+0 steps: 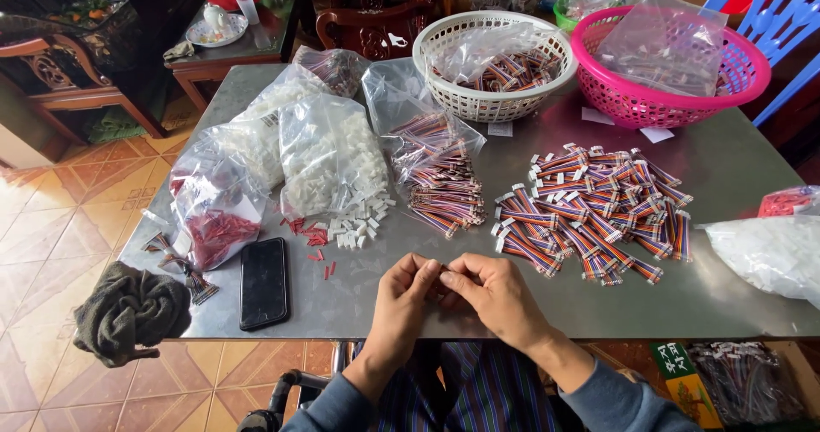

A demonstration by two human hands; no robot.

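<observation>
At lower centre, a small striped ribbon-cable piece (442,271), mostly hidden, is pinched between left hand (407,294) and right hand (493,294), both closed on it. It looks light and floppy; best gripped at its stiff connector. Finished multicoloured cables (598,210) lie to the right on the steel table (735,159).

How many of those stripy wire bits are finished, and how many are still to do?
Looks done: a spread pile of striped cables with white plugs on the metal table. In hand: the left hand and right hand pinch one small piece together; it is mostly hidden. Left: an open bag of striped cables, loose white plugs and red bits. No exact count possible.
</observation>
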